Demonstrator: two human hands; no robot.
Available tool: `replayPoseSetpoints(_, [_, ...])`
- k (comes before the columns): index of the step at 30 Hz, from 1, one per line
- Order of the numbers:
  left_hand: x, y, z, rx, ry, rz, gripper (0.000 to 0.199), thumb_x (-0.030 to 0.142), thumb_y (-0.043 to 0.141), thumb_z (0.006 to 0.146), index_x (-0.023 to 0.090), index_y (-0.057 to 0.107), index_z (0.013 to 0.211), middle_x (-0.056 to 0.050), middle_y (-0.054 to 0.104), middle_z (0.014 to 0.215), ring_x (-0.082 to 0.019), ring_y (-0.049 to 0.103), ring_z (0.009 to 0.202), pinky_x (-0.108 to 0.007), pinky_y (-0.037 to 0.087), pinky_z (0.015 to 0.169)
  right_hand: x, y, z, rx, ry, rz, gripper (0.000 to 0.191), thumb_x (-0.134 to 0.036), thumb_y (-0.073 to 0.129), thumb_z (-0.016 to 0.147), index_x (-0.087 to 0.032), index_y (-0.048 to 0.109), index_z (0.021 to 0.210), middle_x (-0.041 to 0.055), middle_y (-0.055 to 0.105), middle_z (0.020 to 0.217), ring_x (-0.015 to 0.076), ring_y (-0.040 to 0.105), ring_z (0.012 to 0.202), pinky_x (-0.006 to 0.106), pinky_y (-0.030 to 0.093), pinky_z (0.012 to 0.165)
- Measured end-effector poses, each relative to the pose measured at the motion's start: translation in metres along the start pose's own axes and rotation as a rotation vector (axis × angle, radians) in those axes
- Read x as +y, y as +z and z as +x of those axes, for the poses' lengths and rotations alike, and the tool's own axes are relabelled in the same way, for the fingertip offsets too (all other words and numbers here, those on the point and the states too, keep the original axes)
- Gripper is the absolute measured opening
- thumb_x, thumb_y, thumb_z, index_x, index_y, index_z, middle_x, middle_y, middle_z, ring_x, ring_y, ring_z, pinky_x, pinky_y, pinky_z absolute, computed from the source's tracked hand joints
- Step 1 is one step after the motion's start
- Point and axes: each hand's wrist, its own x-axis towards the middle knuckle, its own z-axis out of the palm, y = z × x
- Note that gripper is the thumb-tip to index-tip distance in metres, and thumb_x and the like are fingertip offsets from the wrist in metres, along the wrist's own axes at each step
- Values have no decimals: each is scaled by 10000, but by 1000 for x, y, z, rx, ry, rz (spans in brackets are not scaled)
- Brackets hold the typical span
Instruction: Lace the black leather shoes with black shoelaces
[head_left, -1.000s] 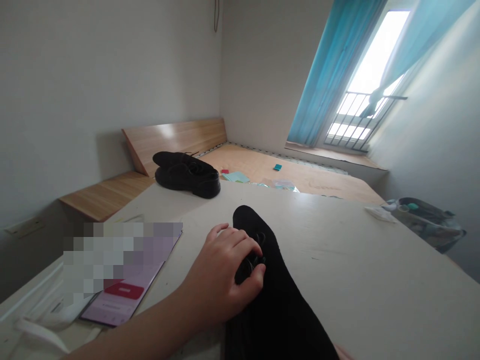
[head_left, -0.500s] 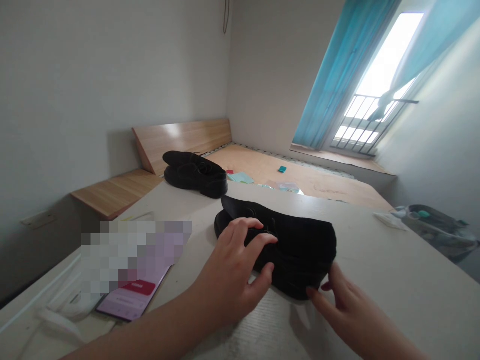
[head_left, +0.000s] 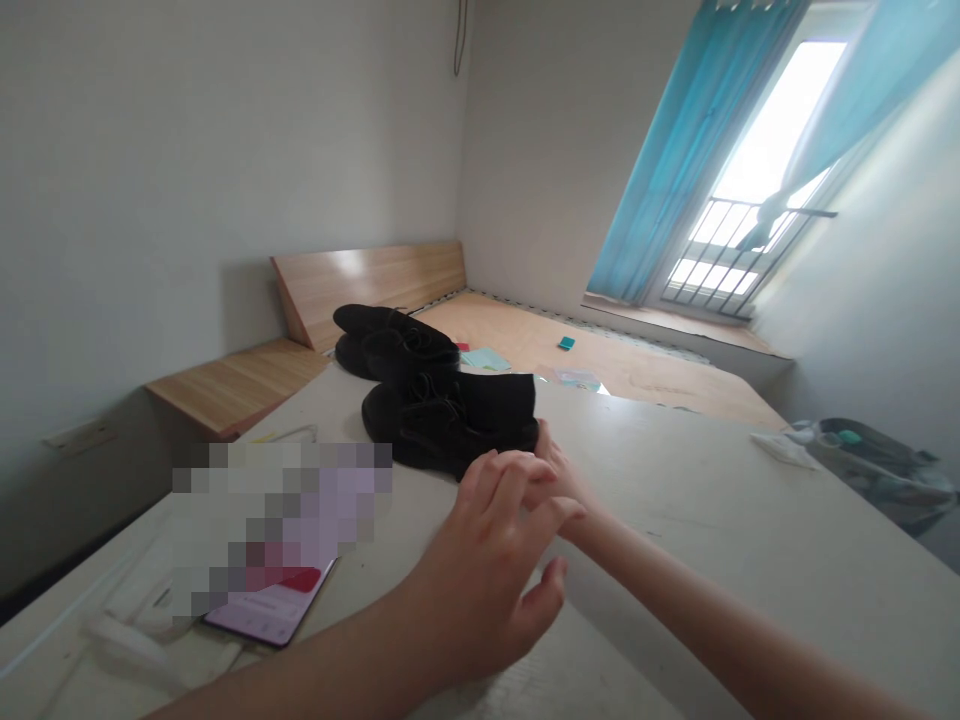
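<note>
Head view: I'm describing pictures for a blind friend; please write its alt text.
Over a white table, a person's right hand touches the heel of a black laced shoe, while the left hand, fingers apart, holds nothing. A second black shoe sits behind, a phone lies at left, and blue curtains flank a window.

the left forearm (head_left: pixel 322 650) slants up from the lower left, its hand (head_left: pixel 502 560) back up, fingers loosely curled and spread, thumb apart from them; the right forearm (head_left: pixel 697 610) reaches in from the lower right, its hand (head_left: pixel 553 470) extended farther forward and partly hidden behind the left fingers
</note>
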Motion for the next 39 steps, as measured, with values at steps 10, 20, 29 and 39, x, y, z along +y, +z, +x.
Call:
replayPoseSetpoints(10, [-3, -6, -6, -33, 29, -45, 393, 156, 523, 810, 215, 537, 1198, -113, 472, 1289, -291, 358, 1291, -549, 264, 1126, -63, 59, 63, -2, -7, 49, 378, -395, 591, 936, -171, 564, 1240, 97, 601, 1211, 247, 607, 1050, 465, 516, 882])
replayPoseSetpoints(20, [-7, -3, -7, -45, 28, -31, 369, 158, 513, 821, 202, 546, 1185, -118, 479, 1283, -292, 372, 1279, -561, 251, 1132, -80, 70, 82, 7, -41, 217, 389, -361, 605, 932, -170, 551, 1267, 104, 572, 1274, 267, 583, 1112, 499, 492, 926])
replayPoseSetpoints(29, [-19, -13, -14, -63, 44, -2, 385, 214, 488, 857, 216, 512, 1242, -114, 452, 1326, -272, 350, 1321, -528, 207, 1164, -27, 76, 135, 256, 158, 480, 354, -329, 588, 947, -179, 552, 1265, 102, 563, 1286, 249, 598, 1078, 465, 522, 889])
replayPoseSetpoints(39, [-32, -4, -12, -58, 27, -4, 398, 216, 512, 834, 229, 508, 1232, -94, 464, 1314, -257, 357, 1314, -525, 179, 1173, -31, 113, 206, 7, 20, 740, 328, -325, 600, 941, -162, 574, 1225, 93, 602, 1215, 228, 627, 1013, 434, 546, 842])
